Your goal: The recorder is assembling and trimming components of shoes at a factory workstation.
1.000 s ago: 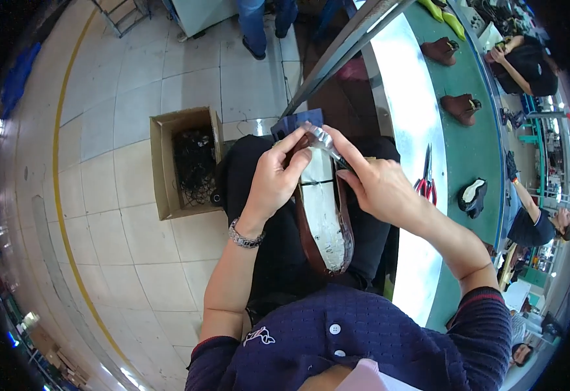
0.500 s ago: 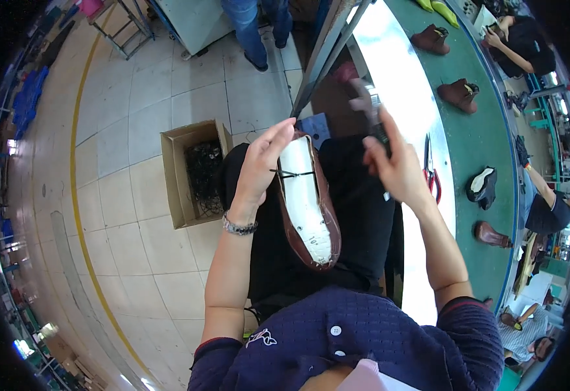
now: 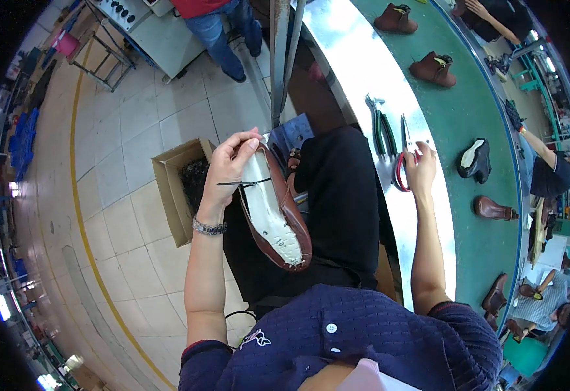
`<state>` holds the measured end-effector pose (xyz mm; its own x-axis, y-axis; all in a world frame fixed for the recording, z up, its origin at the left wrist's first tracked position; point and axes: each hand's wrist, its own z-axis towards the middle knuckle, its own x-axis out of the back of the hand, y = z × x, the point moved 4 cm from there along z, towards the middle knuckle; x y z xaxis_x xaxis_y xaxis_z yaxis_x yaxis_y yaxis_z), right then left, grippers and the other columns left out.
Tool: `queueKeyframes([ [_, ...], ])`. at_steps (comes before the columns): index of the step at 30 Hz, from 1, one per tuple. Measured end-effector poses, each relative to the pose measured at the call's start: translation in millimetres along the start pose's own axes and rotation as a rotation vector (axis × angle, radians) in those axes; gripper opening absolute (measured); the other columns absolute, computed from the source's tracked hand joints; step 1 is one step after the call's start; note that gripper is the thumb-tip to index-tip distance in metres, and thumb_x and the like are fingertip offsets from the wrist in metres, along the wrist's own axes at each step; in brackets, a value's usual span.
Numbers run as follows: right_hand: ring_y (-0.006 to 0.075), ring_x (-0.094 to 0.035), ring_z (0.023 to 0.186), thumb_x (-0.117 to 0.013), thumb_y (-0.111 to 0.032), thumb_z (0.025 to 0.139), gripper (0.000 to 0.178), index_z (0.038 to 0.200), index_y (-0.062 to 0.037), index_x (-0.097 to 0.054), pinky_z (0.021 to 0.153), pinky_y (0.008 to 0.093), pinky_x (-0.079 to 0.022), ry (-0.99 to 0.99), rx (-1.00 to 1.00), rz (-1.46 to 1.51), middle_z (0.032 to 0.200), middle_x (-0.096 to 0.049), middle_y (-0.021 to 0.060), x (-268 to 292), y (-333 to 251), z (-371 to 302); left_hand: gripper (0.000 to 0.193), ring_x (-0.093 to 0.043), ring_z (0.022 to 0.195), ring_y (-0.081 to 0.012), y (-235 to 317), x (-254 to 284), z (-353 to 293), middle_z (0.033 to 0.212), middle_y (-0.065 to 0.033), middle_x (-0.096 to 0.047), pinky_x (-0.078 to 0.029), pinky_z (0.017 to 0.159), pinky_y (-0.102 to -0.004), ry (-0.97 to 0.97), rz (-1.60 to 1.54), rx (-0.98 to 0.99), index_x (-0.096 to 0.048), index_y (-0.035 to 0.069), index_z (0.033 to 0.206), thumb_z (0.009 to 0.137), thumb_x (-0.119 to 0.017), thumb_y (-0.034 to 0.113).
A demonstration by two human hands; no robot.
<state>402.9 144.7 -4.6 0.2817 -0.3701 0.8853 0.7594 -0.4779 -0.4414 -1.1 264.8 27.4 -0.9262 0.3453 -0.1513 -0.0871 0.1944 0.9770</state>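
Note:
A brown leather shoe upper (image 3: 294, 225) rests over my lap, its pale bottom board (image 3: 264, 205) facing up. My left hand (image 3: 225, 166) is closed on its far end, thumb on the rim. Across the board runs a thin black tie (image 3: 234, 184), one end sticking out to the left. Over on the metal bench, my right hand (image 3: 422, 173) has its fingers closed at the handles of red-handled scissors (image 3: 399, 174); the blades point away from me. Just left of them lie green-handled pincers (image 3: 382, 133), with no hand on them.
A cardboard box (image 3: 173, 195) with black scraps stands on the floor at left. Beyond the bench, a green conveyor (image 3: 467, 241) carries several brown and black shoes. A metal post (image 3: 279, 65) rises ahead. A person in jeans (image 3: 216, 39) stands beyond; others sit across the conveyor.
My right hand has put the pincers on the bench and moved to the scissors. The shoe and my left hand have shifted left in the picture as the view turned.

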Motion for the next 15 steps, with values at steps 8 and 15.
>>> queueKeyframes([
  [8, 0.0179, -0.062, 0.066, -0.071, -0.017, 0.082, 0.039, 0.111, 0.0049, -0.057, 0.063, 0.0290, -0.052, -0.501, -0.410, 0.450, 0.079, -0.066, 0.0077, 11.2, 44.1, -43.9, 0.054, -0.043, 0.130, -0.0202, -5.7, 4.7, -13.6, 0.143, -0.0172, -0.044, -0.033, 0.108, -0.0305, 0.102, -0.102, -0.027, -0.039, -0.004, 0.140, 0.094, -0.060, 0.016],
  [15, 0.0067, -0.048, 0.068, -0.081, -0.058, 0.067, 0.088, 0.125, 0.0006, -0.051, 0.060, 0.0206, -0.038, -1.103, -0.279, 1.019, 0.078, -0.049, -0.0045, 69.9, -135.5, -129.9, 0.059, -0.043, 0.131, -0.0280, -9.5, -13.9, -90.4, 0.140, -0.0226, -0.045, -0.035, 0.108, -0.0376, 0.441, 0.034, -0.225, -0.037, 0.002, 0.144, 0.092, -0.061, 0.015],
])
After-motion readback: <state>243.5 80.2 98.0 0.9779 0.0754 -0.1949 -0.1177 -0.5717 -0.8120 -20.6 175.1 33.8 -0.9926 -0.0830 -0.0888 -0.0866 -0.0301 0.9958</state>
